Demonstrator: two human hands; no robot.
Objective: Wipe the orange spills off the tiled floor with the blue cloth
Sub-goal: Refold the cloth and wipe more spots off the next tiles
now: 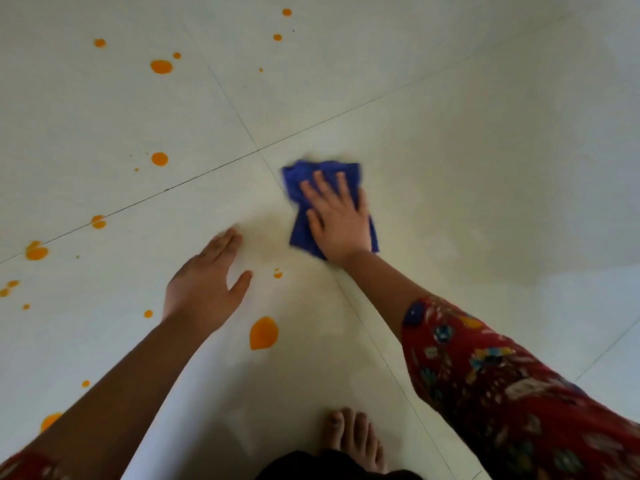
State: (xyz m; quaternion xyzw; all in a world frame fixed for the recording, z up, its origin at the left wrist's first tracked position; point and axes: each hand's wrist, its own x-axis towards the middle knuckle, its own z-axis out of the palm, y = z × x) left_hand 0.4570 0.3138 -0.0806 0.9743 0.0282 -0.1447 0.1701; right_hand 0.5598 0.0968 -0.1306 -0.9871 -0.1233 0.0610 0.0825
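Observation:
My right hand point(337, 220) lies flat, palm down, on the crumpled blue cloth point(298, 188), pressing it to the pale tiled floor point(485, 168) just right of a grout crossing. My left hand point(204, 285) rests flat on the floor to the left, fingers apart, holding nothing. A large orange spill point(264, 333) lies just below the left hand, and a tiny orange spot point(278, 273) sits between the two hands. Several more orange drops dot the left tiles, such as the spill point(159, 159) and the blob point(161, 66). The floor around the cloth looks faintly yellow and smeared.
My bare foot point(353, 438) stands on the floor at the bottom centre, close to the grout line. A red patterned sleeve point(502, 382) covers my right forearm. More orange blobs point(36, 251) lie at the far left edge.

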